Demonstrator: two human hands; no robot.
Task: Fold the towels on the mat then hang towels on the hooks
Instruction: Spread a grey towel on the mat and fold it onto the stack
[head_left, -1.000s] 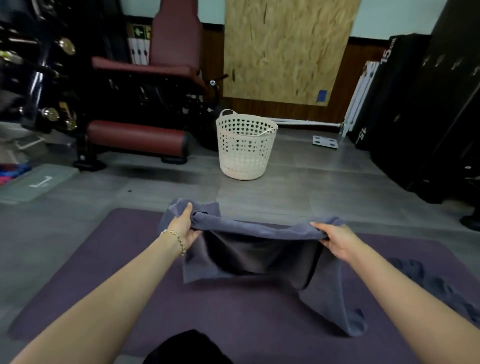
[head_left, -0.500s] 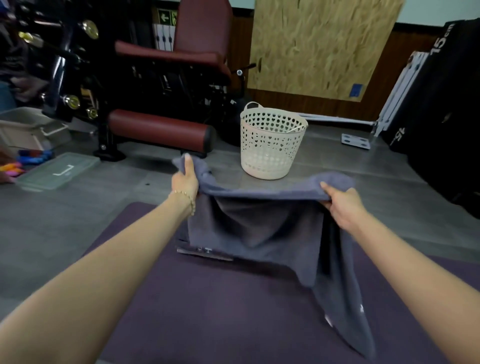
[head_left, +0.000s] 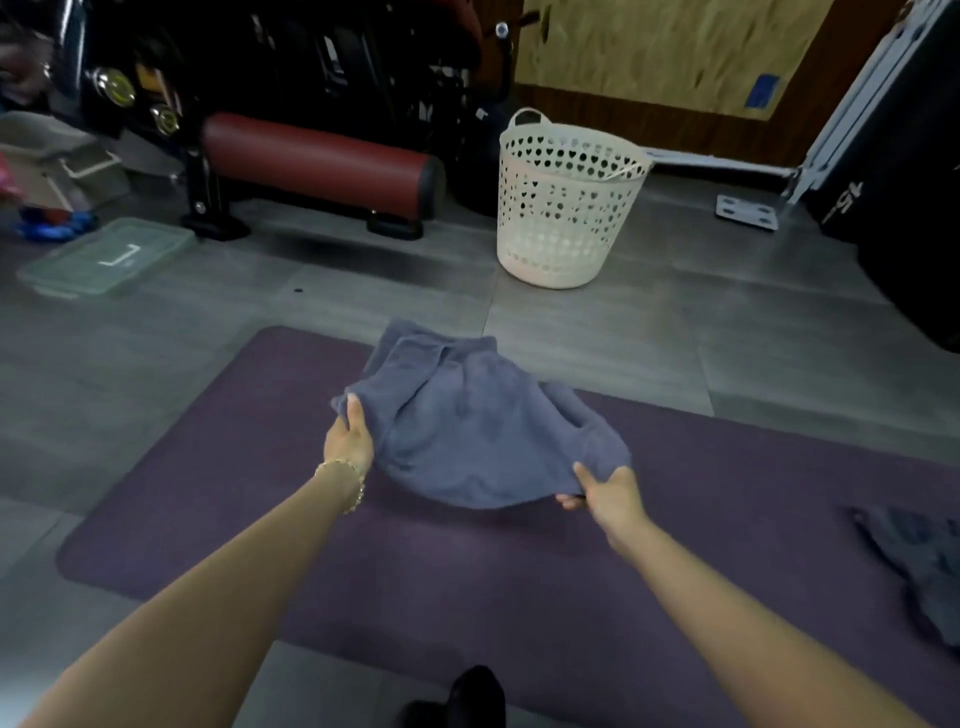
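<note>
Head view: a blue-grey towel (head_left: 467, 426) hangs bunched over the purple mat (head_left: 208, 493), near its far edge. The left hand (head_left: 348, 436) pinches its left side. The right hand (head_left: 608, 491) grips its near corner. A black block (head_left: 883, 156) says "15".

The head-worn camera looks forward and down, close over the mat (head_left: 467, 597).

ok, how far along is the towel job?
Done: no finished fold visible. In hand: left hand and right hand grip the blue-grey terry towel by its edges over the purple foam mat. Left: fold it, then the crumpled dark grey towel at the mat's right edge; hanging too, no hooks in view.
</note>
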